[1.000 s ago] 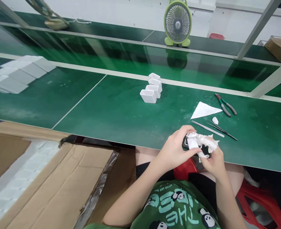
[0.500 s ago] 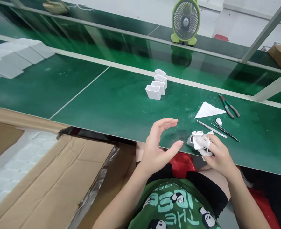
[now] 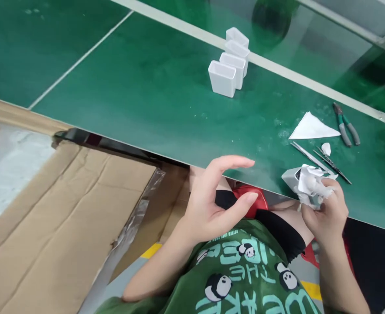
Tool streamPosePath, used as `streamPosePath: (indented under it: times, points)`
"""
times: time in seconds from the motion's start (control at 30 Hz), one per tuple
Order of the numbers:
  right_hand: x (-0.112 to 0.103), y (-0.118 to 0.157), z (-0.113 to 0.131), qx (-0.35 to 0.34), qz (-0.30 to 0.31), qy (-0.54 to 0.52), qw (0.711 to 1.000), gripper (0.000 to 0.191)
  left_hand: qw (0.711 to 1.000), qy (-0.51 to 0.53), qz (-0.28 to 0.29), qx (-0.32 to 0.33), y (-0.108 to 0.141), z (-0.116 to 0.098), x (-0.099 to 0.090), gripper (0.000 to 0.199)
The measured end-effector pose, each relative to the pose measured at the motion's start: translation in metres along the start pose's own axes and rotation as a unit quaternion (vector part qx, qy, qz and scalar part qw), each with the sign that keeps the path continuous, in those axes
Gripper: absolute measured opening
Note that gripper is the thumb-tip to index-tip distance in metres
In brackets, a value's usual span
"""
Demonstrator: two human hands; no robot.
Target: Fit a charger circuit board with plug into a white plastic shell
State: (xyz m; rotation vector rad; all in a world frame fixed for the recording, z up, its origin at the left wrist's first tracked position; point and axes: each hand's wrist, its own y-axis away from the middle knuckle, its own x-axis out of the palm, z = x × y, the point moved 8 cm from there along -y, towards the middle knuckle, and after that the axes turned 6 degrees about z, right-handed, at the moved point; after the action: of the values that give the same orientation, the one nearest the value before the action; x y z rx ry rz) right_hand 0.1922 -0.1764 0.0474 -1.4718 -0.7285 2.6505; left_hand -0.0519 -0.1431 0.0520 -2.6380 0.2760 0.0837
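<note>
My left hand (image 3: 216,203) hovers at the bench's front edge, thumb and fingers curved apart, with nothing between them. Farther right, my right hand (image 3: 329,209) is closed around a crumpled, ragged white wipe (image 3: 311,185). Right against the wipe is a small white casing (image 3: 290,178) with a dark opening, lying tilted near the edge; whether the fingers also grip it is hidden. Behind that hand lie tweezers (image 3: 334,165), a flat metal strip (image 3: 310,156) and a small white piece (image 3: 326,149).
Several open white plastic boxes (image 3: 222,80) stand in a row toward the back of the green bench (image 3: 146,96). A folded white cloth (image 3: 313,127) and pliers (image 3: 346,126) lie at the right. Below, at the left, is a large cardboard carton (image 3: 48,209).
The view has tilted downward, so the fan and the far stack have left the picture. My left hand keeps its open curve; my right hand still holds the wipe.
</note>
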Motion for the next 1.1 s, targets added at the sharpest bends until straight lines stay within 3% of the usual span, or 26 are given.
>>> streamPosePath:
  times: [0.2,0.27,0.33,0.43,0.5,0.63,0.77,0.87,1.0,1.07,1.1]
  points:
    - [0.009,-0.004,0.013,-0.032,0.001,0.042,0.999,0.052,0.998,-0.030,0.035,-0.035,0.000,0.009,0.011,0.039]
    - [0.008,-0.002,0.012,0.004,-0.004,-0.001,1.000,0.047,0.994,-0.061,0.080,-0.039,-0.002,0.006,0.026,0.041]
    - [0.007,0.002,0.008,0.081,-0.027,-0.124,0.989,0.041,0.988,-0.074,0.133,-0.015,-0.003,-0.002,0.044,0.051]
    - [0.020,0.008,0.010,0.182,-0.036,-0.358,0.915,0.034,0.982,-0.058,0.176,0.037,-0.003,-0.018,0.065,0.065]
    - [0.028,0.009,0.020,0.199,-0.018,-0.461,0.865,0.031,0.981,-0.060,0.177,0.048,-0.003,-0.025,0.072,0.070]
    - [0.039,0.014,0.032,0.219,0.010,-0.576,0.787,0.036,0.979,-0.093,0.175,0.044,-0.004,-0.033,0.077,0.068]
    - [0.046,0.023,0.029,0.248,0.013,-0.607,0.755,0.034,0.979,-0.111,0.168,0.039,-0.005,-0.037,0.077,0.069]
    - [0.041,0.022,0.028,0.227,0.012,-0.584,0.779,0.032,0.979,-0.110,0.170,0.035,-0.005,-0.036,0.078,0.068]
    - [0.007,0.018,0.025,0.158,-0.009,-0.424,0.892,0.027,0.975,-0.073,0.209,0.007,0.001,-0.022,0.084,0.087]
    - [-0.006,0.016,0.032,0.087,0.032,-0.309,0.946,0.027,0.970,-0.017,0.239,-0.030,0.007,-0.008,0.091,0.085]
    - [-0.008,0.017,0.037,0.048,0.061,-0.266,0.961,0.029,0.967,0.016,0.249,-0.046,0.011,-0.002,0.094,0.076]
